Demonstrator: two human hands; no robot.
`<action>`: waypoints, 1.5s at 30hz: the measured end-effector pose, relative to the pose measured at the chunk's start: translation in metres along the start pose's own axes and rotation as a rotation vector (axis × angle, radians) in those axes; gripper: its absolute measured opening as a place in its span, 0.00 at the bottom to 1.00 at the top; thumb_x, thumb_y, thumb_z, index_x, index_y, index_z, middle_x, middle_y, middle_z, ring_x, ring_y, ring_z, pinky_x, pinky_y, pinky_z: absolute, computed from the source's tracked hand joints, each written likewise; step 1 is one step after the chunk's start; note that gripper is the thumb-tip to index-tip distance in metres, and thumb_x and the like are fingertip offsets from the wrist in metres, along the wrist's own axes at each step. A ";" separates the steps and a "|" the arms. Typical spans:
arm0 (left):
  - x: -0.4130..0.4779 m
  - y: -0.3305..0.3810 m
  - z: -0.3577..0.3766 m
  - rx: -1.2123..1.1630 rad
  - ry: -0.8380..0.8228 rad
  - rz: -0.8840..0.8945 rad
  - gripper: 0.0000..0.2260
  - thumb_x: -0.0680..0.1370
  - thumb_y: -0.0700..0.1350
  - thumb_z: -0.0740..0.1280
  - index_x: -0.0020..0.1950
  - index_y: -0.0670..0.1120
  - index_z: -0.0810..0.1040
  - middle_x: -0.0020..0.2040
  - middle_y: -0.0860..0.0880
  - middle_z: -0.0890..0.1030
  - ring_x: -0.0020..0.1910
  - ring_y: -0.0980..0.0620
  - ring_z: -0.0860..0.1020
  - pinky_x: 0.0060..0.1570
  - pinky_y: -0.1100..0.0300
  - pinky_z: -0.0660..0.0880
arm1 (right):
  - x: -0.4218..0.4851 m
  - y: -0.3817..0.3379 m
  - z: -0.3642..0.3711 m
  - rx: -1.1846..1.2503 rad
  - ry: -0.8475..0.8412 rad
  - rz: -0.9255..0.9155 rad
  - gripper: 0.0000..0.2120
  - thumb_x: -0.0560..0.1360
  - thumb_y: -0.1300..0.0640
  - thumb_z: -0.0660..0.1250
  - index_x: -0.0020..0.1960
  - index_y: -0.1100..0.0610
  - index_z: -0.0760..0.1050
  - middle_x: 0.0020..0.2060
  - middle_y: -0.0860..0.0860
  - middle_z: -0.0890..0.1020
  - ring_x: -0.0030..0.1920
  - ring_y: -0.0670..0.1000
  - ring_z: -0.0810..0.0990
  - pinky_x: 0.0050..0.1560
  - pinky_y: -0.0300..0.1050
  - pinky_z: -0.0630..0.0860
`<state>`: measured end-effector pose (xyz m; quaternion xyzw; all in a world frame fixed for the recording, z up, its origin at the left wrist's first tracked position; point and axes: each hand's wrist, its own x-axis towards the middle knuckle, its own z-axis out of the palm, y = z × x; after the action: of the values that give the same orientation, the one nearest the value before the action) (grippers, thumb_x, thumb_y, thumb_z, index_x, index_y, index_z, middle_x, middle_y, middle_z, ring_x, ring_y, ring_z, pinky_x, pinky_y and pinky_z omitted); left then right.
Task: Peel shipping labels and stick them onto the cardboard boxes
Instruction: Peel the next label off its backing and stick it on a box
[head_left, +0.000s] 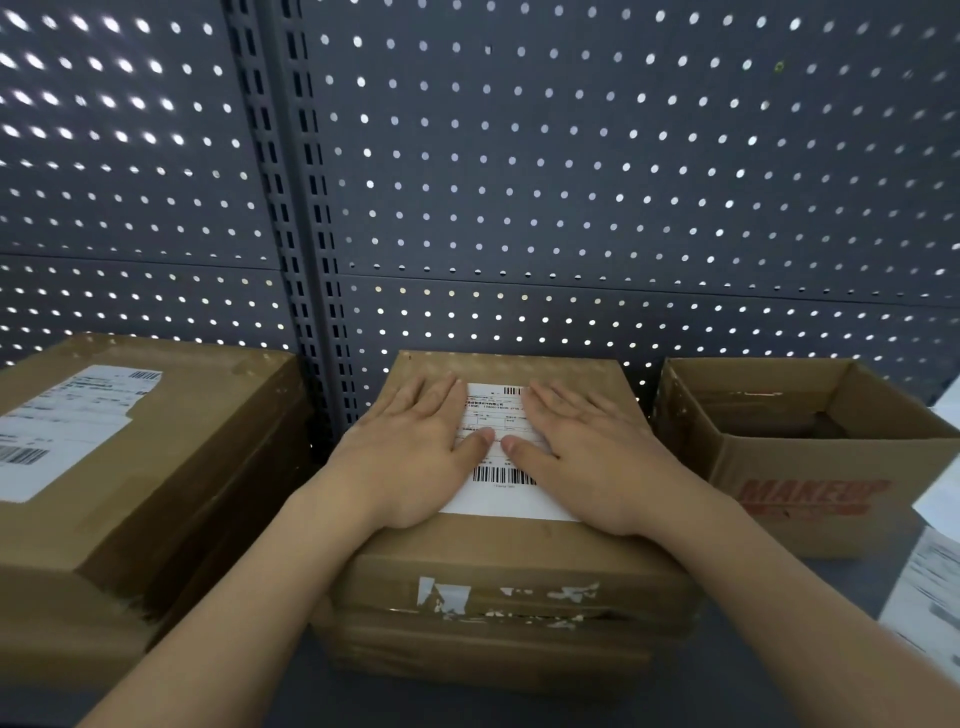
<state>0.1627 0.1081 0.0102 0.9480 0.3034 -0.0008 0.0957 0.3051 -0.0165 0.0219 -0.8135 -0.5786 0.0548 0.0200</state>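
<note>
Flat, left hand (415, 452), right hand (587, 457), pressing label (506, 493), middle box (498, 561)

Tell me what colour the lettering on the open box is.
Red lettering on the open box, best in the head view.

Matt cardboard box (519, 564), paper label (506, 493)

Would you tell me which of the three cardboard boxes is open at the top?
The right box, with red lettering on its front; the middle box and the left box are both closed on top.
</note>
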 end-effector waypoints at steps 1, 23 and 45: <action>0.000 -0.001 0.000 0.001 -0.005 -0.002 0.32 0.82 0.63 0.44 0.81 0.50 0.41 0.81 0.55 0.41 0.79 0.54 0.38 0.78 0.52 0.40 | 0.000 0.000 0.000 -0.003 -0.003 0.001 0.33 0.81 0.37 0.43 0.80 0.53 0.42 0.79 0.47 0.44 0.78 0.44 0.42 0.77 0.47 0.40; -0.033 -0.004 -0.007 -0.364 0.187 -0.260 0.26 0.80 0.61 0.59 0.75 0.52 0.64 0.66 0.45 0.74 0.68 0.46 0.68 0.56 0.56 0.66 | -0.029 0.037 0.000 0.469 0.171 0.330 0.29 0.80 0.39 0.56 0.76 0.51 0.59 0.57 0.51 0.76 0.53 0.53 0.73 0.46 0.46 0.69; -0.078 -0.032 -0.005 -0.496 0.412 0.176 0.36 0.74 0.64 0.66 0.78 0.54 0.61 0.73 0.51 0.66 0.70 0.50 0.66 0.59 0.59 0.64 | -0.127 -0.052 0.010 0.597 0.672 0.620 0.35 0.74 0.40 0.67 0.77 0.42 0.58 0.54 0.38 0.71 0.56 0.42 0.69 0.45 0.32 0.66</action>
<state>0.0801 0.0901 0.0143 0.8986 0.2244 0.2729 0.2600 0.2141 -0.1197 0.0254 -0.8776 -0.2328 -0.0429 0.4169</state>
